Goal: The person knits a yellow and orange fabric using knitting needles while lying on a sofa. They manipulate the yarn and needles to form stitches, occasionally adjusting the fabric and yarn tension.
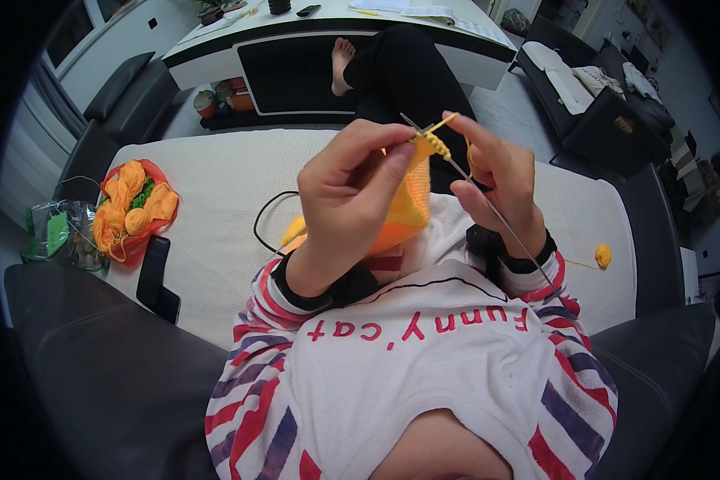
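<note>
Yellow-orange knitting [417,192] hangs between my hands, partly behind my left hand [360,186]. My left thumb and forefinger pinch its top edge where the needle tips cross. A long metal knitting needle [504,222] carries a row of yellow stitches [435,145] near its tip and slants down across my right hand [498,174]. My right forefinger is raised, with yellow yarn [444,123] stretched from its tip to the needles. The curled right fingers hold the needle and yarn. A black cord [255,225] loops out beside my left wrist.
A small yellow yarn ball [603,256] lies right on the cream sofa cover [228,174], its strand leading toward me. At left are a red bag [171,207] of orange and green yarn, a clear plastic bag [78,228] and a black object [155,276]. A white-topped table [330,18] stands ahead.
</note>
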